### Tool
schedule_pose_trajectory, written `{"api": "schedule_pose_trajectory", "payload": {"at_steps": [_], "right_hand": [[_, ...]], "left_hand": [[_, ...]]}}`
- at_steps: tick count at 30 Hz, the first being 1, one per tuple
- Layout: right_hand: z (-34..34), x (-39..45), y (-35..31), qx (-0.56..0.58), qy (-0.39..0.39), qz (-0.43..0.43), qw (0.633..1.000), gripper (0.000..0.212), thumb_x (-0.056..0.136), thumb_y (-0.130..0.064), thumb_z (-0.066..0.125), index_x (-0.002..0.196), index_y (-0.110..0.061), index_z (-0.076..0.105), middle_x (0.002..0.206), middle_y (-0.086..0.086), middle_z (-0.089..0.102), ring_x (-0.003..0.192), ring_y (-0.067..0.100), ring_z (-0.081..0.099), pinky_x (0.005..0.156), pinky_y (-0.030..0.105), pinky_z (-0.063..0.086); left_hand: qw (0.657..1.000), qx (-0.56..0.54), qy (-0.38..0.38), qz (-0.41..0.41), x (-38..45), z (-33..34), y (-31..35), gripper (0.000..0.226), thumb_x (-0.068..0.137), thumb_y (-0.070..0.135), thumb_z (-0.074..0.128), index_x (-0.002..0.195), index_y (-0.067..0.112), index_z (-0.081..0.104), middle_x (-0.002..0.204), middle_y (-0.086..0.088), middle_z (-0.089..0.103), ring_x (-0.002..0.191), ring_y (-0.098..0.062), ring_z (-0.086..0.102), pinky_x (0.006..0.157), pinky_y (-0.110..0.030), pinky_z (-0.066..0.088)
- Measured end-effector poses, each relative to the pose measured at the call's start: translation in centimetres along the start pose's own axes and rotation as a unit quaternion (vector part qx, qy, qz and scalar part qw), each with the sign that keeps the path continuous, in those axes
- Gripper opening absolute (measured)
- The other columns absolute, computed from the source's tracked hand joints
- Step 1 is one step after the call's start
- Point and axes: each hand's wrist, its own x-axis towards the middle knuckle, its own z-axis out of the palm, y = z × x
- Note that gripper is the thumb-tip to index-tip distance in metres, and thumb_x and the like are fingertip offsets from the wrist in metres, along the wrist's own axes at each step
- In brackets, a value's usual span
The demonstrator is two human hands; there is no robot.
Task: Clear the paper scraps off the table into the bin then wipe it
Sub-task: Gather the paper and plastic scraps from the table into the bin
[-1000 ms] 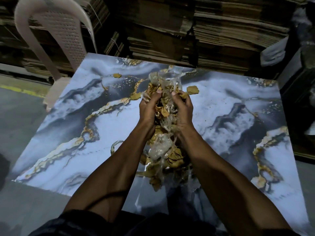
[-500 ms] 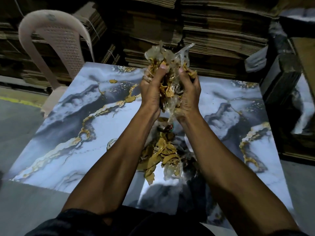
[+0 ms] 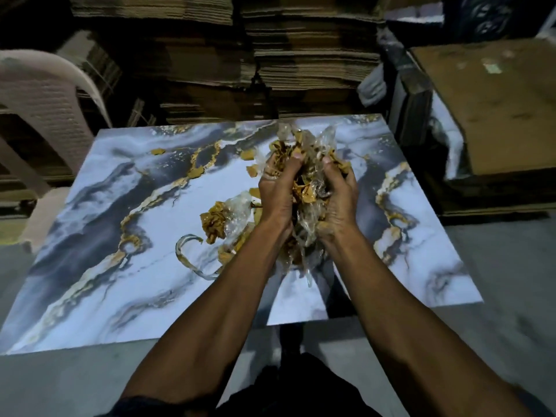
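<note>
cupping crinkled brown scraps (image 3: 307,188) and clear film, both hands (image 3: 310,194) above marbled table (image 3: 120,236).

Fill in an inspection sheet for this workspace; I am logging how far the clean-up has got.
Surface: marble-patterned table, scraps on it, not yet wiped.
Job's things: bundle of paper scraps and clear plastic held between both hands; loose clump and small bits lie on the table; curled strip beside the clump. Bin: nothing seen.
Clutter: nothing seen beyond the scraps.
Grippers: left hand and right hand grip the bundle.
Cables: nothing seen.
Surroundings: plastic chair at the left, stacked cardboard behind, board pile at the right.
</note>
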Motion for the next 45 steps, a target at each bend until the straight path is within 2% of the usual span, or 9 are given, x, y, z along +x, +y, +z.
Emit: {"api": "schedule_pose_trajectory", "payload": {"at_steps": [8, 14, 19, 24, 29, 32, 35, 40, 45], "right_hand": [[-5.7, -1.7, -2.6, -0.013, 0.050, -0.025, 0.998, 0.026, 0.078, -0.019, 0.074, 0.103, -0.015, 0.069, 0.105, 0.016, 0.073, 0.097, 0.035, 0.070, 0.089, 0.056, 0.055], [-11.2, 0.9, -6.3, -0.019, 0.037, -0.021, 0.999, 0.047, 0.074, -0.025, 0.076, 0.117, -0.008, 0.065, 0.111, 0.018, 0.071, 0.101, 0.037, 0.069, 0.090, 0.055, 0.055], [-16.8, 3.3, -11.1, -0.019, 0.010, -0.005, 1.000, 0.030, 0.082, -0.018, 0.073, 0.110, -0.008, 0.067, 0.110, 0.021, 0.071, 0.100, 0.039, 0.069, 0.092, 0.060, 0.052], [-22.4, 6.0, -15.2, -0.046, 0.011, -0.010, 0.999, 0.034, 0.073, -0.026, 0.077, 0.104, -0.016, 0.070, 0.109, 0.016, 0.072, 0.101, 0.034, 0.070, 0.093, 0.057, 0.053], [-26.9, 8.1, -18.2, -0.035, 0.028, -0.001, 0.999, 0.036, 0.076, -0.021, 0.077, 0.109, -0.011, 0.068, 0.110, 0.018, 0.071, 0.102, 0.036, 0.069, 0.093, 0.057, 0.052], [-28.7, 9.5, -19.2, -0.046, 0.044, -0.014, 0.998, 0.031, 0.071, -0.027, 0.079, 0.100, -0.018, 0.072, 0.108, 0.016, 0.073, 0.102, 0.035, 0.069, 0.094, 0.057, 0.052], [-30.2, 10.6, -19.7, -0.026, 0.063, -0.014, 0.998, 0.023, 0.081, -0.016, 0.073, 0.103, -0.010, 0.070, 0.105, 0.018, 0.072, 0.097, 0.035, 0.069, 0.091, 0.055, 0.054], [-32.4, 12.6, -20.3, -0.016, 0.110, -0.001, 0.994, 0.025, 0.086, -0.012, 0.069, 0.110, -0.007, 0.067, 0.102, 0.017, 0.072, 0.091, 0.031, 0.071, 0.084, 0.046, 0.058], [-35.2, 15.0, -19.9, -0.011, 0.145, 0.007, 0.989, 0.021, 0.086, -0.011, 0.069, 0.107, -0.008, 0.068, 0.100, 0.016, 0.073, 0.092, 0.031, 0.071, 0.079, 0.043, 0.057]], "left_hand": [[1.000, 0.016, -0.014, -0.020, -4.3, 3.7, -3.1, 0.035, 0.089, 0.009, 0.065, 0.122, -0.001, 0.062, 0.094, -0.008, 0.074, 0.083, -0.020, 0.072, 0.070, -0.029, 0.057], [1.000, 0.014, -0.027, -0.008, -5.6, 9.1, -7.2, 0.031, 0.091, 0.007, 0.062, 0.121, -0.003, 0.061, 0.098, -0.011, 0.072, 0.085, -0.021, 0.070, 0.077, -0.034, 0.058], [1.000, 0.014, 0.006, -0.005, -7.0, 15.0, -11.7, 0.035, 0.089, 0.009, 0.064, 0.123, -0.001, 0.061, 0.098, -0.010, 0.073, 0.083, -0.020, 0.071, 0.072, -0.030, 0.057], [1.000, 0.002, 0.015, -0.001, -8.0, 20.5, -16.5, 0.034, 0.088, 0.011, 0.066, 0.120, 0.000, 0.063, 0.102, -0.011, 0.073, 0.090, -0.023, 0.071, 0.076, -0.032, 0.056], [0.999, 0.001, 0.020, -0.033, -8.0, 24.7, -20.6, 0.035, 0.088, 0.014, 0.068, 0.119, 0.001, 0.064, 0.101, -0.011, 0.074, 0.090, -0.024, 0.071, 0.077, -0.034, 0.056], [0.999, 0.002, 0.015, -0.047, -7.7, 26.5, -22.4, 0.032, 0.089, 0.011, 0.066, 0.118, 0.000, 0.064, 0.097, -0.010, 0.073, 0.085, -0.022, 0.071, 0.073, -0.031, 0.056], [0.998, 0.005, 0.002, -0.067, -6.7, 27.7, -24.3, 0.032, 0.089, 0.009, 0.065, 0.119, -0.001, 0.063, 0.099, -0.013, 0.072, 0.087, -0.025, 0.070, 0.076, -0.033, 0.057], [0.993, 0.028, 0.002, -0.115, -4.5, 29.1, -27.7, 0.048, 0.075, 0.023, 0.072, 0.120, 0.006, 0.065, 0.109, -0.018, 0.071, 0.099, -0.034, 0.069, 0.090, -0.046, 0.056], [0.982, 0.056, 0.015, -0.182, -3.0, 30.2, -31.3, 0.040, 0.080, 0.019, 0.072, 0.116, 0.004, 0.067, 0.106, -0.019, 0.072, 0.099, -0.037, 0.069, 0.089, -0.047, 0.056]]}}
